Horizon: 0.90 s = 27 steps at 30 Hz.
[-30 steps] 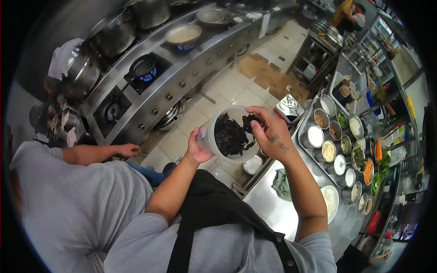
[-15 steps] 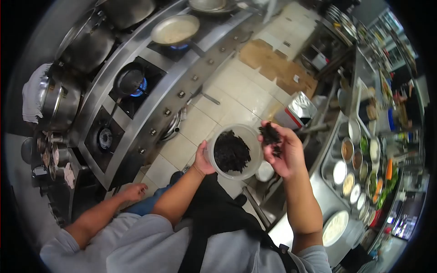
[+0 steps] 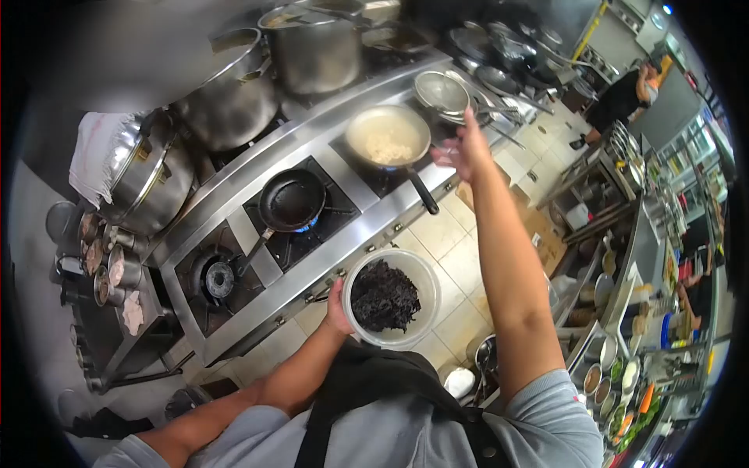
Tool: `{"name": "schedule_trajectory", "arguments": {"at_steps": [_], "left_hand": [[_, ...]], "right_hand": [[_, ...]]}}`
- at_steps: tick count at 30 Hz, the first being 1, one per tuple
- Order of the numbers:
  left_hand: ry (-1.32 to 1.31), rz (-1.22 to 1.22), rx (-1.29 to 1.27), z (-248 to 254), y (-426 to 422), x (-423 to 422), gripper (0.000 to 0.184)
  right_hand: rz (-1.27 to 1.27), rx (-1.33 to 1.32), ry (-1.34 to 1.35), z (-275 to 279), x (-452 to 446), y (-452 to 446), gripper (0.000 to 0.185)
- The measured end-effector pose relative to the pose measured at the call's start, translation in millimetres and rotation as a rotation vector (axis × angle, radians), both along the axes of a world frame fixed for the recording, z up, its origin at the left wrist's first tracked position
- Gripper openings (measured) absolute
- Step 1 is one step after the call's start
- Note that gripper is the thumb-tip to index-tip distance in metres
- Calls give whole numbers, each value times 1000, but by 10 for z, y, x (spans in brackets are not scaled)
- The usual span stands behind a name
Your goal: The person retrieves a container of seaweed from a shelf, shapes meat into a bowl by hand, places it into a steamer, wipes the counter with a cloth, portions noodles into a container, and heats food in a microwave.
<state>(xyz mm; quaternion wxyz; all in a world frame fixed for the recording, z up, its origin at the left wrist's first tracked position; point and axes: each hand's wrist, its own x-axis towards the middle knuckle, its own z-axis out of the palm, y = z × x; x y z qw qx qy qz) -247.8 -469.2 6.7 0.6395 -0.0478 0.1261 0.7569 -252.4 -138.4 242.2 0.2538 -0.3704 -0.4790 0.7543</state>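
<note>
My left hand (image 3: 337, 308) is closed on the side of a clear plastic tub (image 3: 427, 310). Dark, shredded, black food (image 3: 385, 295), its kind unclear, fills part of the tub. Stretched out over the stove's front edge, my right hand (image 3: 466, 152) has its fingers apart, and no black pieces show in it. Just left of those fingers, a light frying pan (image 3: 425, 134) with a dark handle holds a pale, creamy mixture with lumps (image 3: 386, 144). A wire strainer (image 3: 441, 92) lies behind my right hand.
A dark frying pan (image 3: 292, 200) sits over a blue flame. Large steel pots (image 3: 318, 62) line the back. Another person's forearm (image 3: 187, 433) is beside my left arm. Ingredient containers (image 3: 601, 382) stand at right, and a person (image 3: 620, 101) stands far off.
My right hand has moved from beside the tub to the light pan, and the black pieces it held no longer show. The view has swung toward the stove; my left hand keeps the tub.
</note>
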Motion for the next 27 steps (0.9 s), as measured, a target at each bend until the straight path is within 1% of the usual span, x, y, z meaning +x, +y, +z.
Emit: {"name": "schedule_trajectory", "arguments": {"at_steps": [1,2,3,4,5,6,7,8,9,11,12,13,15,16,17,19,20,21,22,23,25,26,27], "left_hand": [[-1,14,5,-4,-67,-14,50],[40,115,16,25,-136,-15,50],[85,218,32,94,-149,-80,51],[149,268,110,231,-188,-108,49],[129,267,157,458,-208,-153,46],[208,339,141,386,-210,-200,46],[288,410,120,237,-242,-226,45],[49,448,176,-31,-279,-307,57],[57,470,173,50,-300,-354,57],[103,595,46,356,-287,-384,56],[109,647,25,454,-291,-383,58],[94,695,31,538,-257,-383,59],[67,800,48,699,-162,-352,63],[37,850,67,773,-96,-326,64],[22,910,82,866,-31,-282,66],[11,1059,94,1023,85,-148,69],[76,1147,29,1015,142,-65,75],[141,1227,-35,1001,205,4,80],[75,1272,34,1159,237,134,64],[164,1293,98,1195,286,257,66],[237,1364,133,1152,328,483,73],[237,1401,51,1072,333,636,82],[240,1460,-65,1015,302,965,88]], "right_hand": [[-43,105,-153,-316,-106,89,81],[-4,217,-163,-566,-113,14,78],[113,291,-160,-829,-81,-116,70],[134,343,-138,-974,12,-470,61],[298,411,-65,-927,163,-807,58],[561,372,-55,-1012,290,-967,64],[700,325,-52,-1069,381,-1129,61],[784,288,-37,-1032,425,-1223,60],[870,251,-20,-973,451,-1281,59],[1053,367,103,-945,400,-1299,59],[1117,300,153,-818,355,-1311,62],[1167,295,165,-833,253,-1265,62],[1254,201,223,-878,96,-1161,63],[1314,276,338,-846,24,-1103,62],[1412,155,261,-861,-11,-1029,59],[1554,341,213,-633,-144,-952,56],[1603,370,161,-699,-173,-907,56],[1553,448,210,-761,-184,-891,57],[1581,455,229,-834,-262,-802,56],[1603,463,247,-885,-354,-696,56],[1429,401,375,-843,-510,-629,55],[1348,319,522,-464,-459,-732,54],[1328,207,691,-71,-349,-936,54]]}}
